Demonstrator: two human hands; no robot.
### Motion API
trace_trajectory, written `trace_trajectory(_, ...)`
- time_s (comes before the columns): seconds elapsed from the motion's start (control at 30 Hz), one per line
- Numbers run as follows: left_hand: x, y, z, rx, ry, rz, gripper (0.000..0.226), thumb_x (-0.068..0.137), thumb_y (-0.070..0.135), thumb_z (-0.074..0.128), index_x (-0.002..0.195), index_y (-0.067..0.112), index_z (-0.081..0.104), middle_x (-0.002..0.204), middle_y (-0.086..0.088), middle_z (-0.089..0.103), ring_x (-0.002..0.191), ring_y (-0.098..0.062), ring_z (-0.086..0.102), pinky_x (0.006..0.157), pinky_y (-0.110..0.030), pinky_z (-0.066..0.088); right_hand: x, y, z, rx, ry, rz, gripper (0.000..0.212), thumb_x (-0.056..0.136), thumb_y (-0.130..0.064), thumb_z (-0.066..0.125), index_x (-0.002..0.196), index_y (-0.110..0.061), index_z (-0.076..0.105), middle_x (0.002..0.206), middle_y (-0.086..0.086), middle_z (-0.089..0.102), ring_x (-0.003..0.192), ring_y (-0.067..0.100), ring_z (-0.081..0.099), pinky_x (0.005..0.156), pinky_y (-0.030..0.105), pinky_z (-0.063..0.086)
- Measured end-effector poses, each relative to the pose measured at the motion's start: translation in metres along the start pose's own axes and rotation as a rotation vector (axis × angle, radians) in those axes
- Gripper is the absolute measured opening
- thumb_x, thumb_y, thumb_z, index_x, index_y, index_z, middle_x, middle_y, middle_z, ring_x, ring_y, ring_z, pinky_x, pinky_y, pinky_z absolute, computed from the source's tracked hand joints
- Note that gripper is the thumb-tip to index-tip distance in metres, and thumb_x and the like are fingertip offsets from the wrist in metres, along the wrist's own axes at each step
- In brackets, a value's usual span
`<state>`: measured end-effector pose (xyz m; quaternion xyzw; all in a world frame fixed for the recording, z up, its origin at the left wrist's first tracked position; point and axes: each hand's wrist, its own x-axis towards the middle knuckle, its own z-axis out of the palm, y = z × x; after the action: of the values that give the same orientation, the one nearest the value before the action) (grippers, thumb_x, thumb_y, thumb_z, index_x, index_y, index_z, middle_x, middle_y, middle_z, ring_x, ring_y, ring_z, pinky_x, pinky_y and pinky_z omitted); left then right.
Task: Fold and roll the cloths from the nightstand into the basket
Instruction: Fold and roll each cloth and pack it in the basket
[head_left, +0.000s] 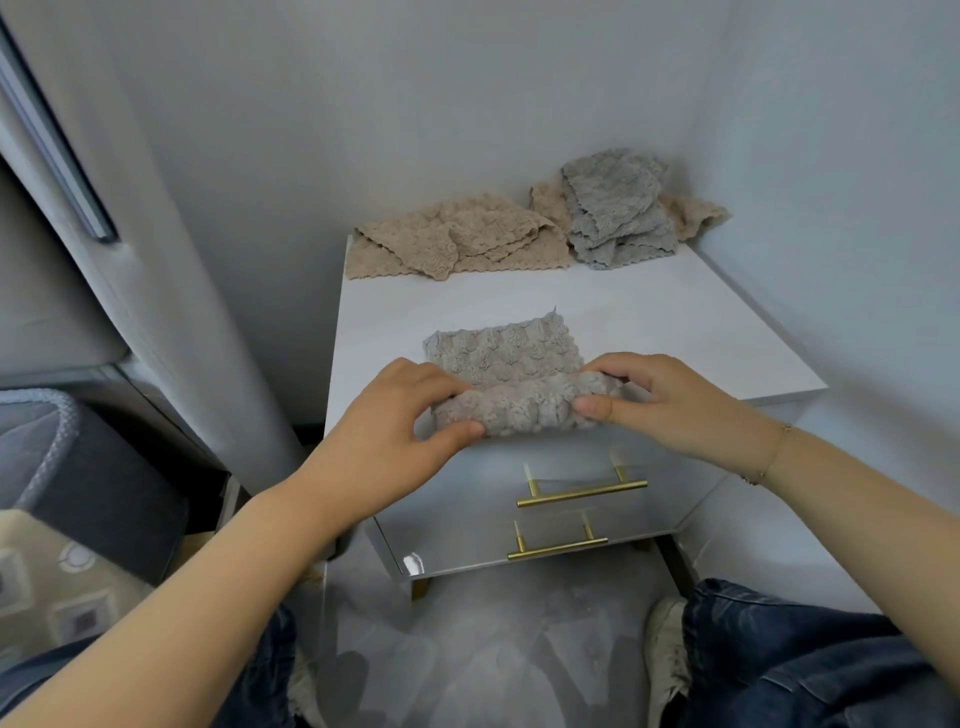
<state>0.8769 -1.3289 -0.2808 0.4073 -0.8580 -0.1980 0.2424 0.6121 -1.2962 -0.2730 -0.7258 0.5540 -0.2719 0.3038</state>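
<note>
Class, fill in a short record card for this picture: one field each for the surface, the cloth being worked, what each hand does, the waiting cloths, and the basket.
surface: white nightstand, two drawers with brass handles
cloth in work: grey cloth, near end rolled, far end flat
left hand: grips the roll's left end
right hand: grips the roll's right end
waiting cloths: beige cloth and blue-grey cloth at the back, unfolded
basket: dark basket on the floor, left
</note>
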Motion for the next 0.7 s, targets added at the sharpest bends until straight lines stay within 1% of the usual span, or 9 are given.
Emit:
trace_trajectory(0.07,0.003,0.003,-0.003,-0.067,-0.025,-0.129,0.029,0.088,0.049,0.057,0.112,0.032,0.060,0.098,0.021,0.054,0.099,-0.003,0.045,0.083,-0.012,0.034,0.004,-0.001,-0.001,0.041,-0.006,0.020,0.042,0.083,-0.050,0.056,0.091,-0.009,0.064,0.086,0.016,0.059,0.076,0.018,0.052,0.071,0.026,0.037)
trace_trajectory(0.13,0.006,0.002,-0.002,-0.114,-0.016,-0.207,0.017,0.089,0.041,0.058,0.105,0.035,0.055,0.096,0.020,0.053,0.091,-0.003,0.049,0.075,-0.005,0.035,0.008,-0.001,0.001,0.046,0.032,0.053,0.040,0.082,-0.053,0.054,0.098,-0.018,0.064,0.082,0.009,0.059,0.071,0.008,0.049,0.069,0.023,0.038)
trace_trajectory(0.2,0.008,0.001,-0.001,-0.168,0.015,-0.278,0.018,0.088,0.041,0.060,0.102,0.031,0.056,0.096,0.015,0.055,0.084,-0.003,0.052,0.067,-0.004,0.037,0.012,0.000,0.003,0.057,0.099,0.099,0.035,0.082,-0.053,0.057,0.103,-0.025,0.060,0.071,0.001,0.051,0.061,0.004,0.043,0.060,0.018,0.036)
trace_trajectory(0.27,0.012,0.001,-0.001,-0.233,0.037,-0.344,0.020,0.086,0.040,0.063,0.101,0.027,0.059,0.088,0.007,0.056,0.074,-0.006,0.050,0.062,-0.005,0.036,0.016,0.003,0.004,0.036,0.138,0.125,0.033,0.084,-0.052,0.059,0.103,-0.025,0.058,0.064,-0.006,0.044,0.053,0.001,0.039,0.053,0.014,0.032)
trace_trajectory(0.4,0.019,-0.001,-0.001,-0.335,0.042,-0.472,0.024,0.084,0.039,0.067,0.098,0.020,0.062,0.073,0.004,0.049,0.069,-0.008,0.045,0.061,-0.017,0.035,0.022,0.004,0.007,-0.069,0.192,0.129,0.035,0.084,-0.052,0.060,0.100,-0.021,0.056,0.054,-0.008,0.047,0.048,0.002,0.042,0.049,0.017,0.032)
trace_trajectory(0.47,0.022,-0.002,0.001,-0.343,0.059,-0.504,0.028,0.083,0.039,0.068,0.093,0.014,0.063,0.068,0.005,0.045,0.064,-0.010,0.042,0.058,-0.024,0.033,0.024,0.004,0.009,-0.151,0.282,0.105,0.036,0.082,-0.052,0.062,0.099,-0.020,0.056,0.066,-0.003,0.055,0.057,0.004,0.047,0.055,0.019,0.036)
trace_trajectory(0.53,0.025,-0.002,0.003,-0.276,0.101,-0.500,0.029,0.082,0.039,0.069,0.092,0.013,0.063,0.075,0.006,0.047,0.067,-0.011,0.044,0.059,-0.025,0.032,0.024,0.003,0.012,-0.198,0.371,-0.012,0.031,0.084,-0.042,0.066,0.102,-0.018,0.056,0.086,-0.002,0.054,0.075,0.006,0.049,0.069,0.019,0.041)
trace_trajectory(0.63,0.028,0.001,0.004,-0.189,0.210,-0.435,0.026,0.079,0.033,0.074,0.099,0.023,0.062,0.101,0.008,0.051,0.089,-0.010,0.049,0.064,-0.011,0.034,0.024,0.000,0.016,-0.279,0.399,-0.262,0.012,0.089,-0.014,0.065,0.101,-0.013,0.062,0.098,-0.002,0.051,0.091,0.009,0.047,0.083,0.021,0.040)
trace_trajectory(0.7,0.028,0.003,0.003,-0.187,0.250,-0.334,0.021,0.080,0.022,0.074,0.098,0.027,0.063,0.107,0.009,0.051,0.096,-0.009,0.050,0.070,-0.006,0.035,0.024,0.000,0.018,-0.380,0.383,-0.385,0.015,0.090,-0.005,0.057,0.100,-0.010,0.067,0.100,0.001,0.055,0.093,0.012,0.049,0.084,0.023,0.040)
